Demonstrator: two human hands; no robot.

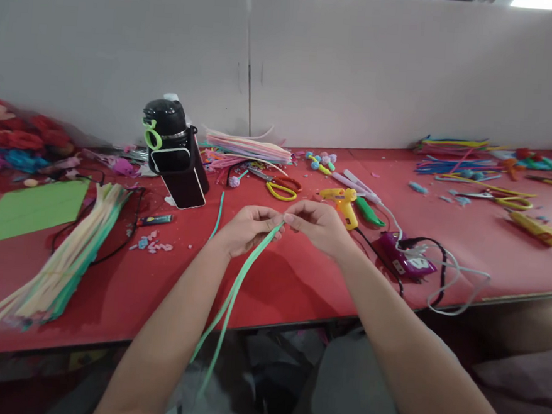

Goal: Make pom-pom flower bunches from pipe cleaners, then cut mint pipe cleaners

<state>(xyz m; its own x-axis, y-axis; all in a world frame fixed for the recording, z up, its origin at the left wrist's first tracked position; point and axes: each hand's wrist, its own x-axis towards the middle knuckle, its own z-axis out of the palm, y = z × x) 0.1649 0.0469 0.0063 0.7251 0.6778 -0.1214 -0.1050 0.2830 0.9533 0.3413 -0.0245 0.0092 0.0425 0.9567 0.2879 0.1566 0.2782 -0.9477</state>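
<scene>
Two or so long green pipe cleaners (236,286) hang from my fingers, their lower ends trailing past the table's front edge. My left hand (248,231) is closed round them near their upper end. Right beside it, my right hand (316,225) pinches the tip of the same pipe cleaners, thumb against fingers. Both hands are above the red table (279,289). Another green pipe cleaner (218,215) lies on the table left of my left hand. A yellow glue gun (345,205) rests just beyond my right hand, and scissors (282,187) with red and yellow handles lie behind my hands.
To the left are a bundle of cream and green pipe cleaners (71,256), a green sheet (34,209) and a black bottle (178,156). A purple power strip (402,257) with cables sits at right. More scissors (513,201) lie farther right. A white partition (361,68) stands behind.
</scene>
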